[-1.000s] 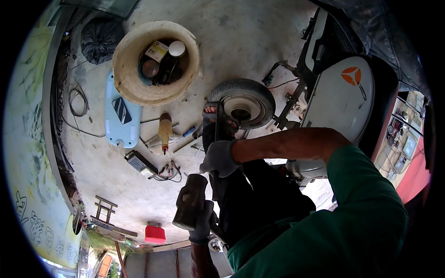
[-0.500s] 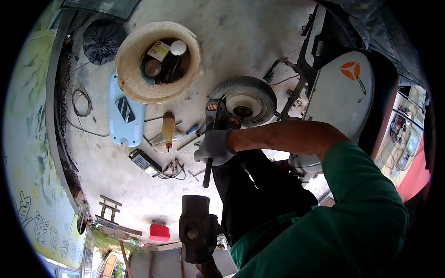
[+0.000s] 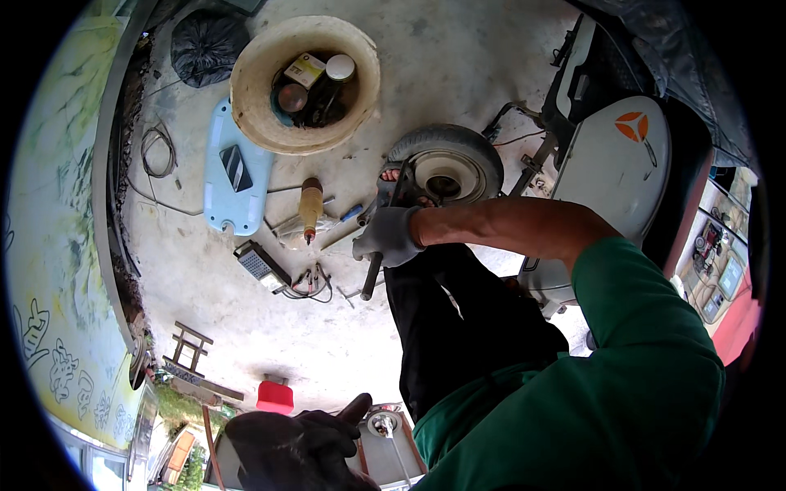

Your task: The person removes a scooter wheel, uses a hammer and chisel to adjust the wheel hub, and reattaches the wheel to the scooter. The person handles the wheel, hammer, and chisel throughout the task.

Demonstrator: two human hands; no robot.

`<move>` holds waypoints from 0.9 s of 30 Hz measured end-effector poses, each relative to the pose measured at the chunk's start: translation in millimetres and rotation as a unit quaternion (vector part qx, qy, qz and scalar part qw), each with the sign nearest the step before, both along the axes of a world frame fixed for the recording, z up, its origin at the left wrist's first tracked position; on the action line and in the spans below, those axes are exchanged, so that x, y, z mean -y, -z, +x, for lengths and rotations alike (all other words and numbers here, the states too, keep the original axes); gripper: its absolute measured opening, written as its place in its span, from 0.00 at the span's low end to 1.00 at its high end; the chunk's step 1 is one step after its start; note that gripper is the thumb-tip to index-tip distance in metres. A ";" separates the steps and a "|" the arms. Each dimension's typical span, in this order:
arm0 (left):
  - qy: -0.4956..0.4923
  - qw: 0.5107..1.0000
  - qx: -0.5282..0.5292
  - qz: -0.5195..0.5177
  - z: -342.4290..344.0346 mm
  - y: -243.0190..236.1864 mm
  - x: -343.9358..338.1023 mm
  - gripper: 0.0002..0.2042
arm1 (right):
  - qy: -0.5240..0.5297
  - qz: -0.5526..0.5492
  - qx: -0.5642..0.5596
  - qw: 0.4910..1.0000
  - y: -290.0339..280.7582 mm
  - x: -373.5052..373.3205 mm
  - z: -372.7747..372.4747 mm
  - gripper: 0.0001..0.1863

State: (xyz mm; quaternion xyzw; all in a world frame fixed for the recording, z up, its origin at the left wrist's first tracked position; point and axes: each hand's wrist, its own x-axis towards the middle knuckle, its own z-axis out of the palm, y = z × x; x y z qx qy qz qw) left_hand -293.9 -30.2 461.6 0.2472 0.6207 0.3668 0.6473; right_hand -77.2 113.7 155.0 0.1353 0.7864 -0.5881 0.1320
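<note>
We grip a bar (image 3: 371, 278) by the wheel (image 3: 458, 166).
Our right hand (image 3: 390, 236) clenches it; our left hand (image 3: 321, 438), nearer, grasps a dark handle (image 3: 356, 407). Characters (image 3: 62, 370) mark the left wall (image 3: 53, 213), an orange emblem (image 3: 632, 127) the right panel (image 3: 610, 172).

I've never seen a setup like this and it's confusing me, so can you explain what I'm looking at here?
There's no machine here, just a person's two gloved hands. The view comes from a wide fisheye camera worn on their head, looking down, which is why straight edges bend. The right hand grips a dark bar upright-looking in the picture, near a wheel. The left hand, close to the camera, holds what appears to be a hammer; it's dark and partly cut off. On the floor are a bucket with things inside, an amber bottle and a light-blue panel.
</note>
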 end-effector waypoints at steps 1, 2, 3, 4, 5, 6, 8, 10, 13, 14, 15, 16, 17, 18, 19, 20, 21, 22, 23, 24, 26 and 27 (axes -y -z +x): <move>0.069 0.994 0.048 -0.076 -4.9 2.1 -8.8 0.13 | 0.002 -0.005 -0.006 1.000 0.1 1.0 2.1 0.12; 0.147 0.974 0.086 -0.149 -10.5 1.9 -17.1 0.12 | 0.003 -0.011 -0.011 1.000 0.2 1.9 3.8 0.12; 0.098 0.974 0.082 -0.188 8.7 14.4 -13.5 0.12 | -0.004 -0.013 -0.016 1.000 0.2 1.4 5.8 0.12; 0.046 0.970 0.079 -0.224 27.2 27.6 -11.0 0.11 | -0.008 -0.013 -0.019 1.000 -1.8 2.3 7.4 0.13; 0.013 0.964 0.085 -0.252 37.5 51.8 -14.2 0.11 | 0.012 -0.006 -0.005 1.000 0.6 0.6 13.5 0.13; 0.026 0.955 0.070 -0.287 45.8 84.4 28.8 0.09 | 0.043 -0.016 -0.048 0.998 5.8 6.4 16.9 0.13; 0.049 0.923 0.030 -0.381 60.1 108.8 67.6 0.06 | -0.008 -0.005 -0.040 0.999 0.3 15.5 13.4 0.14; 0.000 0.944 0.001 -0.329 58.7 93.9 65.9 0.06 | -0.048 -0.010 -0.020 0.999 -6.1 23.9 13.6 0.15; 0.042 0.946 0.032 -0.319 38.8 75.2 61.6 0.04 | -0.099 -0.013 0.026 0.995 -6.4 12.4 15.7 0.15; -0.006 0.958 -0.040 -0.285 32.0 70.3 87.7 0.07 | -0.064 -0.003 -0.009 0.998 -0.2 12.7 20.4 0.14; -0.055 0.960 -0.116 -0.250 27.7 64.0 119.1 0.13 | -0.065 -0.005 -0.010 0.998 -1.0 11.5 19.3 0.14; -0.059 0.969 -0.095 -0.222 20.0 44.7 100.0 0.15 | -0.064 -0.010 -0.009 0.998 -0.4 10.5 18.3 0.14; -0.052 0.981 -0.032 -0.186 13.9 18.6 60.0 0.17 | -0.065 -0.014 -0.009 0.998 0.5 10.3 16.6 0.13; -0.046 0.988 0.022 -0.146 7.8 -2.0 37.8 0.20 | -0.053 -0.019 -0.017 0.998 2.6 11.5 17.1 0.12; 0.004 0.997 0.024 -0.076 0.0 -19.1 25.9 0.22 | -0.049 -0.018 -0.016 0.998 3.2 10.3 16.4 0.12; 0.085 0.993 -0.065 0.046 -3.3 -30.7 17.4 0.20 | -0.047 -0.019 -0.015 0.999 3.0 10.7 14.8 0.12; 0.168 0.960 -0.151 0.167 -5.5 -32.8 11.7 0.18 | -0.040 -0.021 -0.012 0.999 2.8 12.2 14.6 0.12; 0.040 0.990 -0.091 0.100 18.7 -20.9 15.5 0.18 | -0.042 -0.021 -0.009 0.999 0.9 13.5 12.7 0.12; -0.090 0.995 -0.029 0.031 50.2 -3.1 18.7 0.21 | -0.046 -0.019 -0.007 0.999 -1.5 12.8 10.8 0.12; 0.057 0.983 -0.175 0.006 61.4 13.5 9.1 0.22 | -0.049 -0.018 -0.005 0.999 -1.1 10.3 11.4 0.12; 0.203 0.958 -0.151 -0.133 56.6 93.6 48.8 0.22 | -0.056 0.000 0.000 0.998 15.8 12.2 19.9 0.12; 0.161 0.959 -0.072 -0.222 53.6 106.0 62.9 0.19 | -0.062 0.001 -0.004 0.998 18.0 18.8 22.8 0.11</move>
